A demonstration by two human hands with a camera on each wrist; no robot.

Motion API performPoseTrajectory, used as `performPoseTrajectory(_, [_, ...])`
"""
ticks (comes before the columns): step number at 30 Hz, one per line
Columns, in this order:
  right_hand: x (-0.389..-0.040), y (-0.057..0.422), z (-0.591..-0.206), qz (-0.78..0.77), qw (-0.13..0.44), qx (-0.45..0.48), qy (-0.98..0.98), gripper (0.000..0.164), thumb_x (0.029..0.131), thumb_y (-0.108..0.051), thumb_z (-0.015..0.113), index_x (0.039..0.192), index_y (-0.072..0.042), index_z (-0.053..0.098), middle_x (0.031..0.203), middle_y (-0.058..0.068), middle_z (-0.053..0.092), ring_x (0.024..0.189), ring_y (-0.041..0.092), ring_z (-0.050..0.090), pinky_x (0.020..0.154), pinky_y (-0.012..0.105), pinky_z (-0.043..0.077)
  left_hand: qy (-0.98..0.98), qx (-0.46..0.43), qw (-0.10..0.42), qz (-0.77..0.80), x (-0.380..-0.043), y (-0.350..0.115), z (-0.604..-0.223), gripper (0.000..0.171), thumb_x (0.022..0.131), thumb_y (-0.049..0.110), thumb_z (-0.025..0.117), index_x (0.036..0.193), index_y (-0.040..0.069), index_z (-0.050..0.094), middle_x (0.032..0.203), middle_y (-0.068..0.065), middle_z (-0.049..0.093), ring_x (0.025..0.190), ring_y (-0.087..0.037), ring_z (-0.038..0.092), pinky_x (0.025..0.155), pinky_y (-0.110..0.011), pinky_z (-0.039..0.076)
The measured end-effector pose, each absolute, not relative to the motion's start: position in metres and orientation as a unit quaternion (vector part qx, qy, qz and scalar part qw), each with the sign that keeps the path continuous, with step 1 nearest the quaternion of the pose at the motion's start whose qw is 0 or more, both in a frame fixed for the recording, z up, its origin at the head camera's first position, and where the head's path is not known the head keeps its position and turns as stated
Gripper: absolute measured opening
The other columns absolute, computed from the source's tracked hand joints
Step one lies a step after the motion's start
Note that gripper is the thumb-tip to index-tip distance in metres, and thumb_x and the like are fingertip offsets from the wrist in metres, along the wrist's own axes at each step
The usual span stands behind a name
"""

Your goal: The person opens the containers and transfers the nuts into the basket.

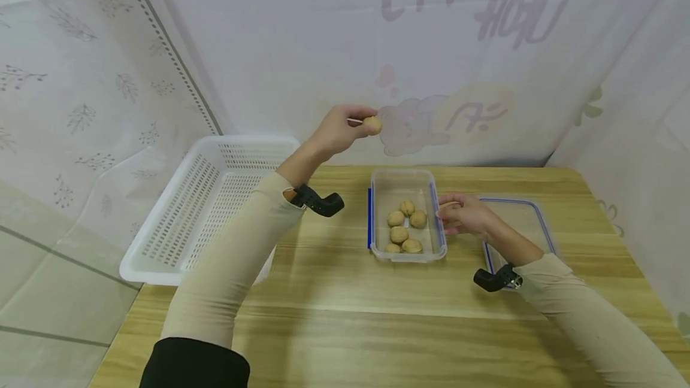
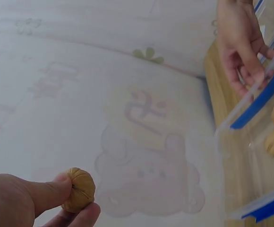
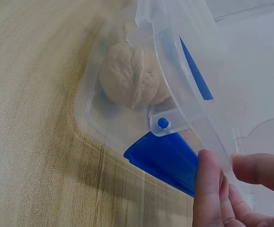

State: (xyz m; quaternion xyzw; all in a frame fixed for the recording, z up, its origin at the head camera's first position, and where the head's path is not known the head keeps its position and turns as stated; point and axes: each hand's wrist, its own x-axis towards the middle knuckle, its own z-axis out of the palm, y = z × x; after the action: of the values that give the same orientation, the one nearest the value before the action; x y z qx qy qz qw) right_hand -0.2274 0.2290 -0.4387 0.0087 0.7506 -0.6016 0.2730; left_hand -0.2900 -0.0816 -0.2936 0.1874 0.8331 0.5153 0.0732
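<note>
Raised over the back edge of the table, my left hand pinches a walnut between thumb and fingertips. The left wrist view shows the walnut with its seam, against the wall cloth. A clear plastic container with blue side clips stands on the table, several walnuts lying in its near half. At its right side, my right hand grips the rim, thumb and fingers on either side of the wall, as the right wrist view shows beside a blue clip.
To the left stands a white perforated basket, partly behind my left forearm. A clear lid with a blue seal lies on the table at the right, partly under my right forearm. Printed cloth hangs behind the table.
</note>
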Motion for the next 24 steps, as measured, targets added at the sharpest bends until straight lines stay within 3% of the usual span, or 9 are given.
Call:
performPoseTrajectory(5, [-0.228, 0.229, -0.438, -0.602, 0.271, 0.011, 0.751, 0.051, 0.1, -0.004, 0.06, 0.143, 0.011, 0.037, 0.101, 0.007, 0.062, 0.087, 0.013, 0.065, 0.076, 0.031, 0.062, 0.838, 0.159, 0.074, 0.517, -0.29, -0.112, -0.29, 0.044, 0.103, 0.011, 0.062, 0.145, 0.0, 0.054, 0.146, -0.015, 0.054, 0.129, -0.031, 0.056, 0.109, -0.044, 0.045])
performPoseTrajectory(24, [-0.227, 0.227, -0.433, -0.601, 0.268, 0.011, 0.753, 0.053, 0.1, -0.003, 0.06, 0.144, 0.012, 0.035, 0.101, 0.006, 0.063, 0.086, 0.013, 0.065, 0.075, 0.032, 0.062, 0.843, 0.115, 0.06, 0.523, -0.294, -0.221, -0.311, 0.049, 0.105, 0.008, 0.057, 0.15, -0.003, 0.045, 0.149, -0.021, 0.049, 0.133, -0.036, 0.051, 0.117, -0.051, 0.035])
